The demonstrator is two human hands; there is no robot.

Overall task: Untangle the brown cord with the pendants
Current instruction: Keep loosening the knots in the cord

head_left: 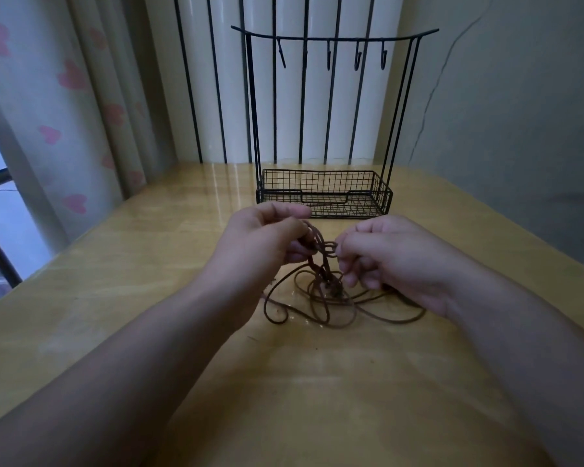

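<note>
One curtain (71, 106) with pink hearts hangs at far left. The left hand (267, 237) pinches strands of the single brown cord (321, 294) lifted above the tabletop (115, 264). The cord's tangle hangs between the two hands, its loose loops lying on the wood; a small dark lump low in the knot may be a pendant. The right hand (388, 254) grips the cord too. Behind stands one black wire rack (324, 193) with four hooks.

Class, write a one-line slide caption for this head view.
Left hand and right hand pinch a tangled brown cord above a wooden table.
</note>
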